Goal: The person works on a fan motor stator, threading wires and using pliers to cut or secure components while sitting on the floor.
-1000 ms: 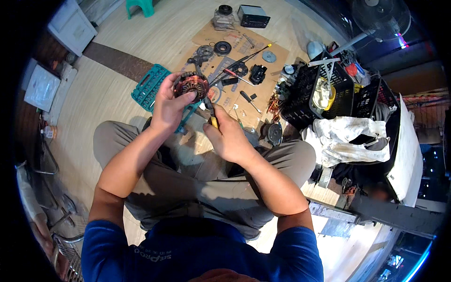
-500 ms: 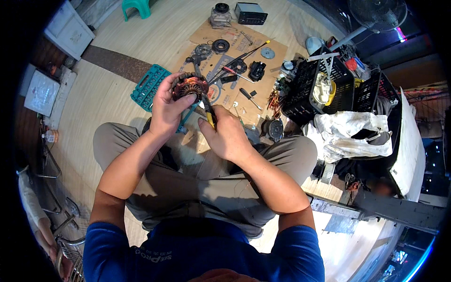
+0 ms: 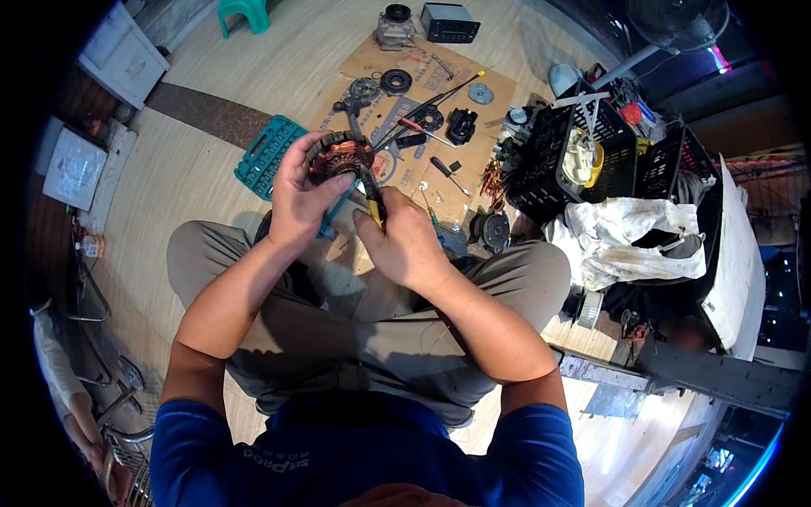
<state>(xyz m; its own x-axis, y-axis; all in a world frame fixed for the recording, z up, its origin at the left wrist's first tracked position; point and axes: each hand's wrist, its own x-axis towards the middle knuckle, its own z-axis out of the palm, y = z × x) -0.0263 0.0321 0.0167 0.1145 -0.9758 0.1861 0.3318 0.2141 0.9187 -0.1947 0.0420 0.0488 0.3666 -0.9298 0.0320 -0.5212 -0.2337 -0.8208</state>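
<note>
Above my lap my left hand (image 3: 296,193) is closed round a copper-wound motor core (image 3: 340,154), a dark ring with reddish windings, its thumb pressed on the near side. In my right hand (image 3: 405,239) is a pair of pliers (image 3: 374,209) with yellow-and-black handles. The dark jaws reach up to the right edge of the core; whether they grip a wire there is too small to tell. Beyond both hands lies flattened cardboard (image 3: 355,63) with loose parts and tools on it.
A green socket set case (image 3: 269,150) lies left of the cardboard. On it are a black ring (image 3: 395,82), a screwdriver (image 3: 449,175) and a black plastic part (image 3: 461,127). Black crates (image 3: 541,182) and a white cloth (image 3: 625,245) stand at right. A green stool (image 3: 243,12) is far left.
The core has turned slightly in my left hand, and the pliers have shifted a little to the left with my right hand. Both grips stay the same.
</note>
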